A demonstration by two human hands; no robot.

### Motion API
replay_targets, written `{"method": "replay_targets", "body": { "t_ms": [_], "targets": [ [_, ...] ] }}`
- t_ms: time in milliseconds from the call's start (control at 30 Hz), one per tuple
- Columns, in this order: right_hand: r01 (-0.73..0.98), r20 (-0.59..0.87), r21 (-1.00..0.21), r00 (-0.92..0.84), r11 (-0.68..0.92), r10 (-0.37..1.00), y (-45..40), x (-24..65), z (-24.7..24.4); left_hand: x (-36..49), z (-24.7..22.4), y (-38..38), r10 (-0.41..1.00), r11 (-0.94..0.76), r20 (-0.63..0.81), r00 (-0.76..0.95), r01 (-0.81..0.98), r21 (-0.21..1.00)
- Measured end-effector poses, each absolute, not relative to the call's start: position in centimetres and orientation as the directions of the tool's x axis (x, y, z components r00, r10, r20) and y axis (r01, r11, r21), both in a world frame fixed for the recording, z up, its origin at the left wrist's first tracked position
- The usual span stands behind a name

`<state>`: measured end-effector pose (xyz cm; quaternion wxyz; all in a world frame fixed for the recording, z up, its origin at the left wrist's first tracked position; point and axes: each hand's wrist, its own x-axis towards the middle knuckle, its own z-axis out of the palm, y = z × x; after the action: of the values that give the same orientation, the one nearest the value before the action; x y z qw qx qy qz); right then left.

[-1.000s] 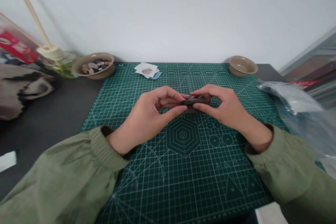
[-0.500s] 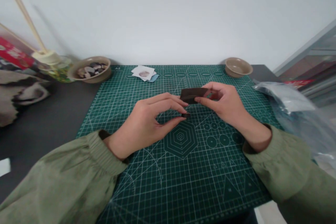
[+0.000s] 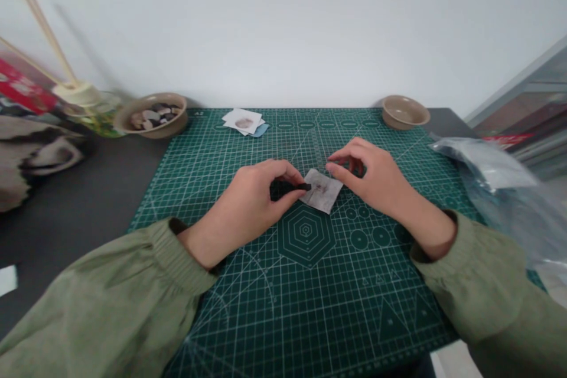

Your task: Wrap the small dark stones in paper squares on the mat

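My left hand (image 3: 254, 201) pinches a small dark stone (image 3: 286, 188) between thumb and fingers, low over the green cutting mat (image 3: 310, 283). The stone's tip touches a small pale square of paper (image 3: 322, 189) that lies on the mat. My right hand (image 3: 370, 174) holds the far right corner of that paper with thumb and forefinger. Both arms wear olive green sleeves.
A tan bowl of pebbles (image 3: 153, 114) stands at the mat's far left corner, an empty tan bowl (image 3: 404, 111) at the far right. A few paper squares (image 3: 244, 121) lie at the far edge. A reed diffuser (image 3: 84, 97) stands left, a plastic bag (image 3: 500, 183) right.
The stone and the dark square were held together, then pulled apart. Now the square lies on the mat with its pale side up, and my left hand has the stone at its edge.
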<state>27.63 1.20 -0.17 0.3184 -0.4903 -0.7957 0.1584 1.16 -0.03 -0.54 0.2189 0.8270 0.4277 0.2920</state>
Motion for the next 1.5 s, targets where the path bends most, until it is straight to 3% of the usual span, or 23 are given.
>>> {"method": "replay_targets", "body": {
  "t_ms": [67,133,333,467,633,700,800,867,900,1000,1033,1133,1300,1400,1500],
  "targets": [
    [0.740,0.299,-0.499,-0.343,0.452,0.891,1.3,27.6,-0.4,1.2,-0.5,0.0,0.828,-0.552,0.303,0.472,0.588,0.591],
    [0.742,0.242,-0.507,-0.365,0.438,0.899,1.3,27.5,-0.5,1.2,-0.4,-0.1,0.822,-0.561,0.304,0.481,0.595,0.576],
    [0.698,0.175,-0.630,-0.301,0.341,0.938,1.5,27.5,-0.8,1.2,-0.6,-0.1,0.821,-0.560,0.307,0.481,0.573,0.598],
    [0.578,0.099,-0.769,-0.315,0.274,0.944,1.4,27.4,-0.7,1.1,-0.6,0.0,0.828,-0.543,0.302,0.473,0.540,0.643],
    [0.765,0.204,-0.547,-0.270,0.339,0.941,1.4,26.8,-0.2,1.1,-0.5,-0.1,0.837,-0.524,0.293,0.462,0.524,0.671],
    [0.773,0.169,-0.553,-0.262,0.311,0.950,1.5,26.6,0.0,1.1,-0.4,-0.1,0.836,-0.527,0.303,0.457,0.513,0.678],
    [0.697,0.053,-0.679,-0.267,0.231,0.962,1.7,26.7,0.5,1.1,-0.3,-0.2,0.842,-0.520,0.324,0.432,0.489,0.701],
    [0.665,0.072,-0.709,-0.261,0.233,0.963,1.8,26.8,1.0,1.1,-0.2,-0.2,0.850,-0.510,0.339,0.403,0.468,0.722],
    [0.665,0.109,-0.702,-0.257,0.257,0.960,1.8,26.8,1.1,1.1,-0.2,-0.2,0.855,-0.505,0.348,0.385,0.461,0.730],
    [0.811,0.267,-0.446,-0.285,0.380,0.921,1.8,26.6,1.1,1.2,-0.3,-0.2,0.865,-0.495,0.362,0.347,0.475,0.728],
    [0.816,0.242,-0.426,-0.314,0.391,0.918,1.8,26.5,1.0,1.2,-0.3,-0.2,0.869,-0.488,0.353,0.346,0.486,0.725],
    [0.786,0.108,-0.522,-0.323,0.330,0.940,1.8,26.1,0.7,1.2,-0.3,-0.2,0.886,-0.459,0.328,0.328,0.512,0.726],
    [0.838,0.192,-0.443,-0.258,0.318,0.947,2.0,26.4,0.0,1.3,-0.2,-0.3,0.885,-0.464,0.342,0.315,0.527,0.712],
    [0.803,0.125,-0.525,-0.255,0.282,0.959,2.3,26.8,-0.1,1.2,-0.2,-0.4,0.888,-0.458,0.335,0.316,0.536,0.709],
    [0.671,0.112,-0.696,-0.251,0.256,0.962,2.0,26.9,0.4,1.2,-0.1,-0.5,0.897,-0.439,0.320,0.304,0.544,0.715]
  ]
}}
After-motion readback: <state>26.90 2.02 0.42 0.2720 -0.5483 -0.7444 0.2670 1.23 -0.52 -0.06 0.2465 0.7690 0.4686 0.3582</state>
